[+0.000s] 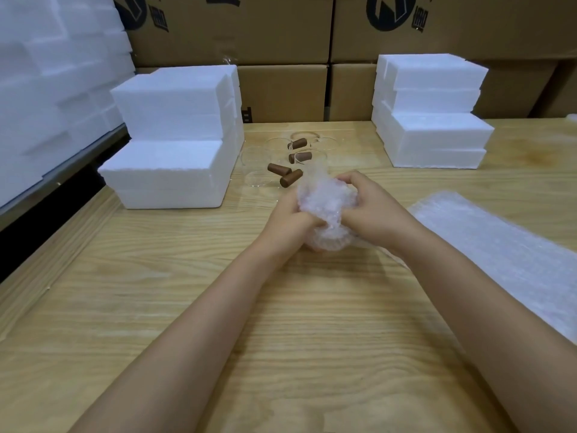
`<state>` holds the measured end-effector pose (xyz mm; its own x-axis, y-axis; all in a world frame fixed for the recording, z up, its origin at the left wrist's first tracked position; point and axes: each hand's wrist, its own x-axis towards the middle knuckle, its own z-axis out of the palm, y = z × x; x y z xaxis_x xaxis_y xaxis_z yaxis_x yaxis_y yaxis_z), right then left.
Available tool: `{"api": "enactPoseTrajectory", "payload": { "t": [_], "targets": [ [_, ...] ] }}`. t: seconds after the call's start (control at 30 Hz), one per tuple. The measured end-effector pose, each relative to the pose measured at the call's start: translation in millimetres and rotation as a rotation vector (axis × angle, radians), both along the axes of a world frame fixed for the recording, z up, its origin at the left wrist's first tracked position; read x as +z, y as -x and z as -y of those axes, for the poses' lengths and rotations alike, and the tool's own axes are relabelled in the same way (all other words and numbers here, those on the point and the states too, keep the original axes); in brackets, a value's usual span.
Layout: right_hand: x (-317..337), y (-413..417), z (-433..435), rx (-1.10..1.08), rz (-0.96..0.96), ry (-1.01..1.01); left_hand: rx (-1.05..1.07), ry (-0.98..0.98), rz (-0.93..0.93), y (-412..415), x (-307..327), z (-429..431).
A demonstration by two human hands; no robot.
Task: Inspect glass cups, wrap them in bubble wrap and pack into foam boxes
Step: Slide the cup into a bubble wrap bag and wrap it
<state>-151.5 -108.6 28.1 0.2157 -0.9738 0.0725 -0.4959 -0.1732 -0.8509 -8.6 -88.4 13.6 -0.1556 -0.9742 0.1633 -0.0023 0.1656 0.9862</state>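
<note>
— While both hands close on that bundle, why is it held so low over the surface (218,307)?
— My guess is that there is glass inside. The left hand (288,218) grips the near-left side of the bundle (324,207), fingers curled into the folds. The right hand (371,210) clasps the far-right side. Held that way, the loose ends can be tucked in and nothing unrolls. The wrap hides the cup itself, so I only take it from the task.
— And the other cups?
— Bare glass cups (259,176) stand just behind the bundle, with brown cylinders (291,178) lying among them. Stacks of foam boxes (175,145) stand to either side, probably so each wrapped cup can go straight into one.
— The sheet on the right?
— Spare bubble wrap (499,245) lies flat beside the right forearm, likely for the next cup.
— How far along?
— The wrapping looks nearly closed and packing is not yet done. None of the boxes shows an open top from here.
</note>
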Motion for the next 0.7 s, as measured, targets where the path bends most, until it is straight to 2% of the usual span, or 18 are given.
{"api": "enactPoseTrajectory", "payload": {
  "t": [0.13,0.3,0.37,0.47,0.53,0.7],
  "targets": [
    [-2,0,1,-0.075,-0.160,0.079,-0.083,-0.036,-0.018,3,1,-1],
    [-4,-7,-2,-0.056,-0.212,0.151,-0.080,0.012,0.020,4,-3,0],
    [5,-2,-3,0.070,-0.189,0.113,-0.035,0.042,0.036,3,-3,1],
    [19,12,-3,0.314,-0.003,-0.118,0.051,0.083,0.090,0,-4,2],
    [21,19,2,0.279,0.058,-0.234,0.101,0.095,0.144,0,-6,2],
    [16,15,-1,0.342,-0.171,-0.155,0.245,0.113,0.178,3,-11,4]
  ]
}}
